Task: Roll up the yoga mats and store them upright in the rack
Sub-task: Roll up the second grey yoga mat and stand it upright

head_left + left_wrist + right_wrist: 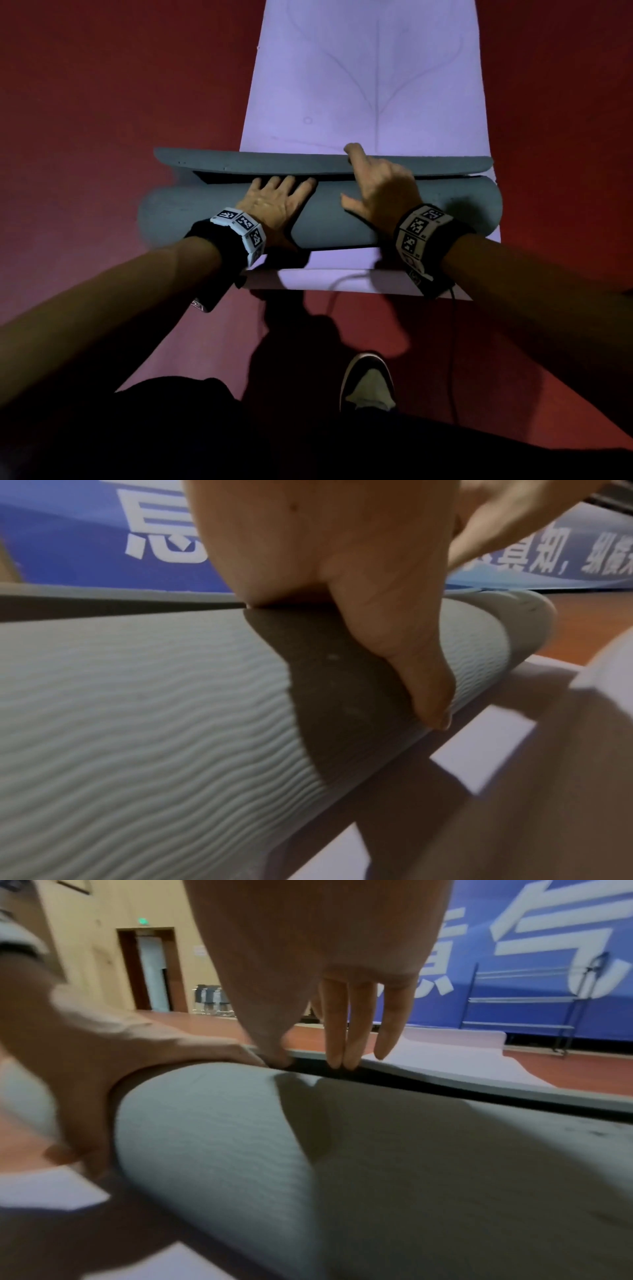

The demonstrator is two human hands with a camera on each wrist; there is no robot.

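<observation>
A grey yoga mat roll [428,212] lies crosswise on a flat lavender mat [359,85] on the red floor. Its loose grey flap [257,161] stands slightly lifted beyond the roll. My left hand [277,202] lies flat on the roll, fingers straight toward the crease; its thumb [421,691] presses the ribbed grey surface [137,723]. My right hand [380,185] arches over the roll. Its fingertips [337,1058] touch the flap's edge [479,1091], and its thumb rests on the roll. The metal rack [520,1026] stands far off by the blue wall.
The lavender mat's near edge [325,284] sits just ahead of my shoe [368,387]. A thin black cable [452,342] hangs from my right wrist. In the right wrist view, a doorway [150,969] and stacked chairs [212,999] stand at the hall's far side.
</observation>
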